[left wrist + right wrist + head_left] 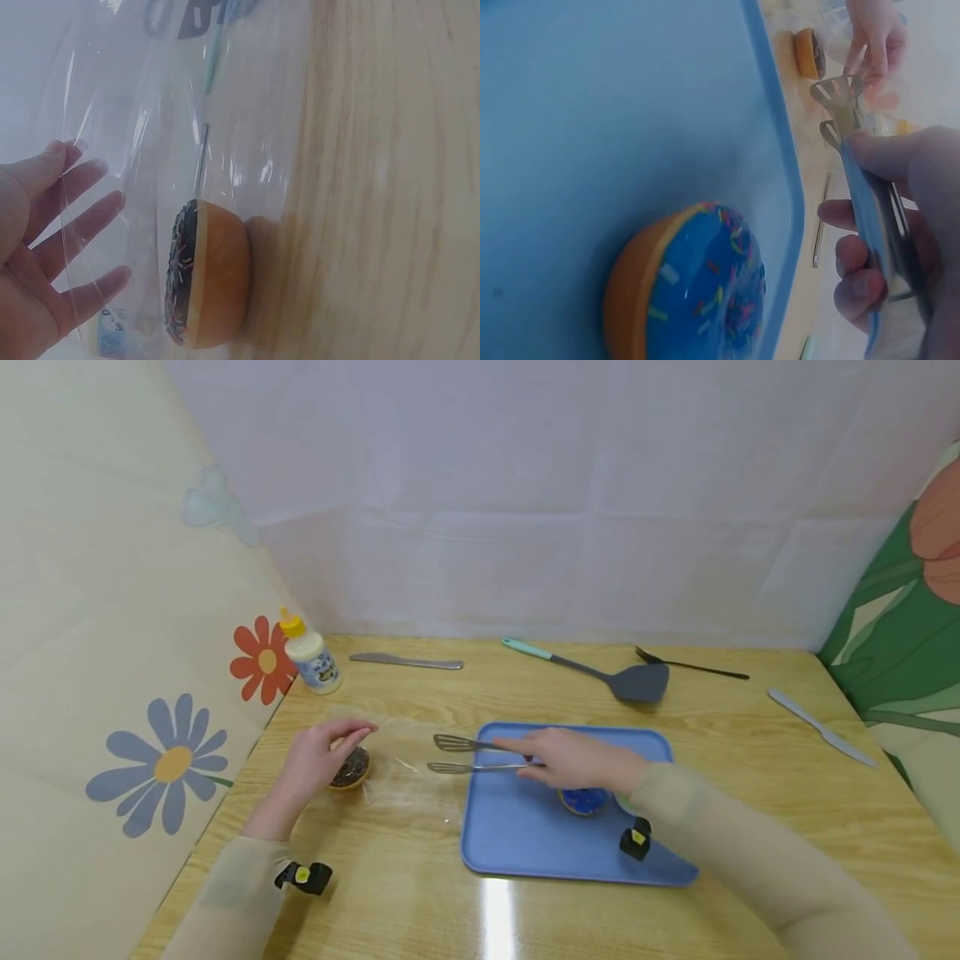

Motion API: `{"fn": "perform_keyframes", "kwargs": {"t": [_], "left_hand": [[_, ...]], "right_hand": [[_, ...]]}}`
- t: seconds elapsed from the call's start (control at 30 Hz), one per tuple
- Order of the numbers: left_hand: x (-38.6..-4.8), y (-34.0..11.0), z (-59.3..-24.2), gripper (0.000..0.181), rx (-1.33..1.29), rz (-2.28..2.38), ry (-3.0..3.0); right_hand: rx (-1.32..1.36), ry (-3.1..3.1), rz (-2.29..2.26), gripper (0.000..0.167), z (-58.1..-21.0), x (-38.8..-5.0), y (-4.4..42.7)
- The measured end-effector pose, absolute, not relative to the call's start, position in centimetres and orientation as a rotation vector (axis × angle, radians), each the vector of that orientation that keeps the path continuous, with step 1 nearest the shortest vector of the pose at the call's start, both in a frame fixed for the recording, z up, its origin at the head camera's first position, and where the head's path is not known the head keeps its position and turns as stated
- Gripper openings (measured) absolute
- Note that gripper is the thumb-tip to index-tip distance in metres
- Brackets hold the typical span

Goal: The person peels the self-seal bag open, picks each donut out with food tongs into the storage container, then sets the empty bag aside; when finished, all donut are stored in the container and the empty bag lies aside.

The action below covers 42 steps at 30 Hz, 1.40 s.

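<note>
My left hand (309,762) pinches the edge of a clear plastic bag (142,142) between thumb and index finger, its other fingers spread. Just beside that hand sits a chocolate-topped doughnut with sprinkles (214,277); the see-through film makes it hard to tell whether it lies inside the bag. Metal tongs (866,202) are gripped in my right hand (572,760), their slotted ends apart, pointing left past the tray's edge with nothing between them. Beneath the right hand, a blue-iced doughnut (705,292) rests on the blue tray (517,843), partly hidden in the head view.
A white bottle with a yellow cap (311,660) stands at the back left. Along the back lie a table knife (405,661), a dark turner with a mint handle (637,682) and a black fork (697,667). Another knife (821,727) is at the right.
</note>
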State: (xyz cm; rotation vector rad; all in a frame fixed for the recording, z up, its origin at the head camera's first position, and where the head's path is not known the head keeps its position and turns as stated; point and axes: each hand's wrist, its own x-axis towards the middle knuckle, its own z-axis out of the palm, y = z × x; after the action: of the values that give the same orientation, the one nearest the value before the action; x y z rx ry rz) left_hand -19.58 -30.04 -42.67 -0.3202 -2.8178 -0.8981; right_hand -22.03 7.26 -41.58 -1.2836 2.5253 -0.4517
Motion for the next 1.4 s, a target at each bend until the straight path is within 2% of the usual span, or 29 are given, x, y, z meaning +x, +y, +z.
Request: {"fn": "perform_keyframes", "kwargs": {"t": [0.23,0.9,1.4], "left_hand": [[-19.4,-30.5,-42.5,0.023,-0.288,-0.916,-2.842],[-19.3,-30.2,-42.6,0.021,-0.306,-0.9,-2.808],[-19.4,-29.9,-42.7,0.016,-0.369,-0.88,-2.763]], "right_hand": [[-1.271,2.501,-0.537,0.059,-42.2,-22.4,5.4],[-1.312,2.478,-0.394,0.063,-42.9,-22.3,-1.1],[-1.324,2.471,-0.33,0.07,-42.9,-22.6,-3.5]]}}
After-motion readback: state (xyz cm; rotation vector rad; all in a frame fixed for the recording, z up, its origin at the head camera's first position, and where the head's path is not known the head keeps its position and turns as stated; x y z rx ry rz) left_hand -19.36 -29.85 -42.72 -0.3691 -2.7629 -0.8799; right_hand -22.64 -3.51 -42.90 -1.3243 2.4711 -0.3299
